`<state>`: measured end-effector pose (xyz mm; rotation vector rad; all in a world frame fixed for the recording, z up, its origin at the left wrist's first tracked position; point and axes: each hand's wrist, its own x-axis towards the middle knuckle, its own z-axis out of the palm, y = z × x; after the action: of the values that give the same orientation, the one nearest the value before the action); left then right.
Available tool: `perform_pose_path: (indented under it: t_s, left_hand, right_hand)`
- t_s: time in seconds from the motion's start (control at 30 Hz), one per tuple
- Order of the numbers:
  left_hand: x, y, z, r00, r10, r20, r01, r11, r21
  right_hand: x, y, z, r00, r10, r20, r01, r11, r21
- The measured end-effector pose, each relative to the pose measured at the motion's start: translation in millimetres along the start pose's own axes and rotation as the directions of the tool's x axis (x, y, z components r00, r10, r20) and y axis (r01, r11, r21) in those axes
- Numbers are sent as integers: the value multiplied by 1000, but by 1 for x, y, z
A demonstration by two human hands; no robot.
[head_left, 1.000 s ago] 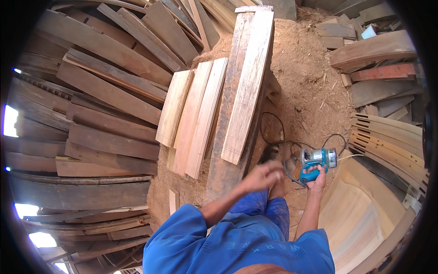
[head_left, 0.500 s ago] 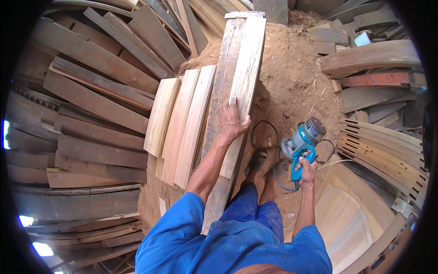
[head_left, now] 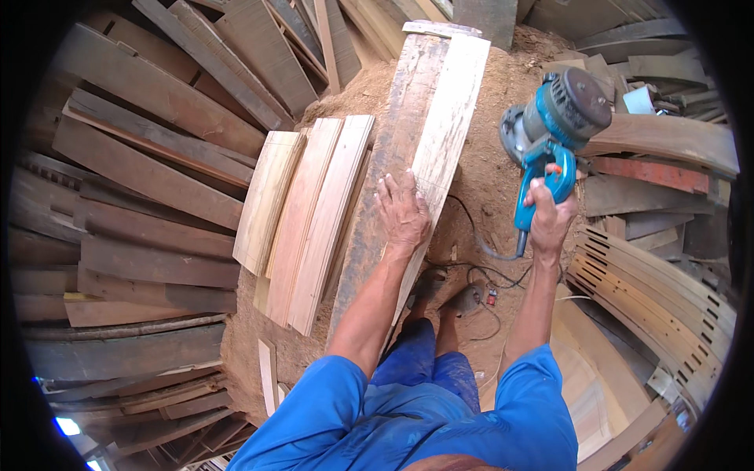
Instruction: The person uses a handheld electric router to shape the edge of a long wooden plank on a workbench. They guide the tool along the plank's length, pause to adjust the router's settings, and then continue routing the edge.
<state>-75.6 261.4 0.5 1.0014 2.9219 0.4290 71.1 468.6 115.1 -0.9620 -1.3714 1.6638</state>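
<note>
A long pale board [head_left: 453, 118] lies along the right side of a dark, worn wooden beam [head_left: 406, 102]. My left hand [head_left: 404, 210] is open, its palm down where the board meets the beam and its fingers lying forward. To the right of the beam my right hand [head_left: 551, 216] is closed around the blue handle of a router [head_left: 555, 114]. The router is held up in the air, apart from the board, with its round motor end to the right and its base toward the board. Its cord runs down from the handle.
Several moulded planks [head_left: 323, 228] lie left of the beam. Dark boards [head_left: 157, 204] are stacked farther left. Slotted light-wood pieces [head_left: 648, 290] and a panel [head_left: 585, 377] stand at right. Cord loops [head_left: 479, 271] lie near my feet on the sawdust-covered ground.
My right hand has raised the router forward, from low beside the beam to its far right. My left hand has loosened from the board's edge and now lies flat.
</note>
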Motion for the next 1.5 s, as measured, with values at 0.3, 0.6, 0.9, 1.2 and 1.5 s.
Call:
perform_pose_path:
  t_s: [0.3, 0.6, 0.9, 1.2, 1.5]
  left_hand:
    - [1, 6, -16, 984, -58, 169, 71, 995, -70]
    - [1, 12, -20, 990, -45, 135, 56, 996, -75]
    - [1, 14, -24, 985, -66, 162, 82, 992, -95]
    - [3, 16, -27, 977, -83, 198, 111, 985, -135]
    - [2, 15, -26, 975, -88, 204, 119, 983, -143]
  right_hand:
    - [80, 27, 73, 992, -115, 55, 118, 991, -68]
    - [57, 70, 106, 988, -152, 30, 154, 980, -122]
    - [54, 61, 131, 983, -162, 84, 175, 967, -185]
    - [78, 78, 133, 975, -214, 58, 221, 954, -203]
    - [104, 78, 135, 981, -192, 40, 196, 951, -237]
